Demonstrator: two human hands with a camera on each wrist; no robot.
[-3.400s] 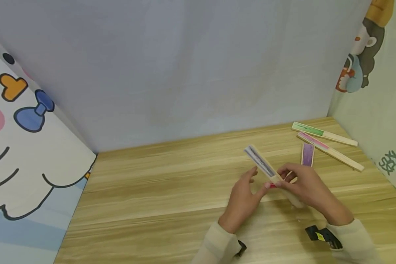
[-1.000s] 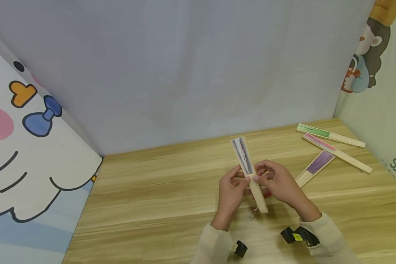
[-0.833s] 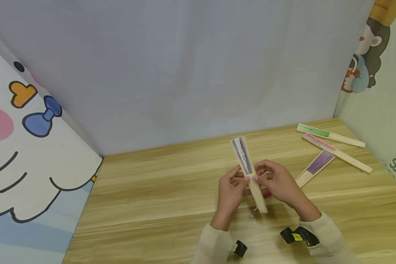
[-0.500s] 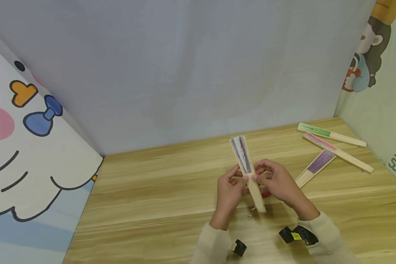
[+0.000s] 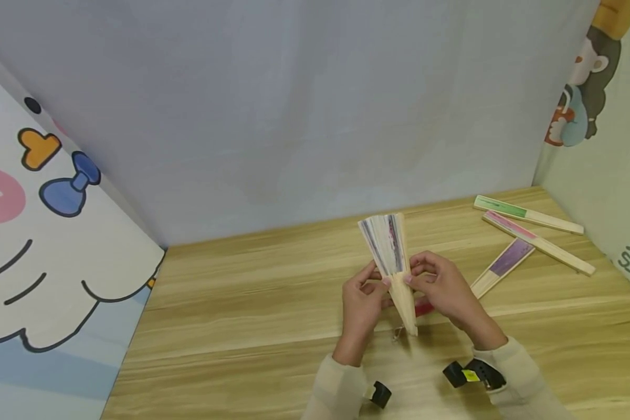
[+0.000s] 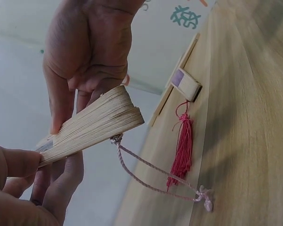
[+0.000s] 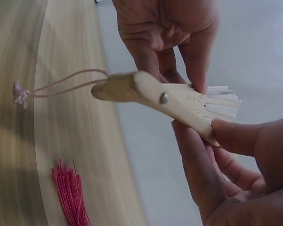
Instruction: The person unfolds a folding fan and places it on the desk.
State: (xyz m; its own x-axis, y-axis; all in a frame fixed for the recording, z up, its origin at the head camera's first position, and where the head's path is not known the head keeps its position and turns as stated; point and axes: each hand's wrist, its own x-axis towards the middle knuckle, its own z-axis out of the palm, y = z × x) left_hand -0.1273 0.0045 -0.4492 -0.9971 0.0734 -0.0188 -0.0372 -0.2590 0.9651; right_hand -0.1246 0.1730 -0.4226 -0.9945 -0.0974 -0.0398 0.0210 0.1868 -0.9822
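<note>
A folding fan (image 5: pixel 390 242) of pale wood, with a white and grey painted leaf, stands partly spread between the two hands above the table. My left hand (image 5: pixel 361 306) pinches its left edge between thumb and fingers. On the opposite edge, my right hand (image 5: pixel 446 289) pinches the outer stick just below the leaf. From the rivet end of the fan (image 6: pixel 96 125), a pale pink cord (image 6: pixel 153 167) hangs in a loop with a knotted end. The metal rivet (image 7: pixel 164 98) shows in the right wrist view.
Three closed fans lie at the right of the wooden table (image 5: pixel 241 303): a green one (image 5: pixel 527 214), a pink one (image 5: pixel 538 242) and a purple one (image 5: pixel 504 265). A red tassel (image 6: pixel 182 150) trails from the purple fan. A grey cloth wall (image 5: pixel 315 116) rises behind.
Both hands came together on the fan, which turned more upright. In the last half second its leaf spread from a narrow strip into a wider wedge as the hands moved slightly apart.
</note>
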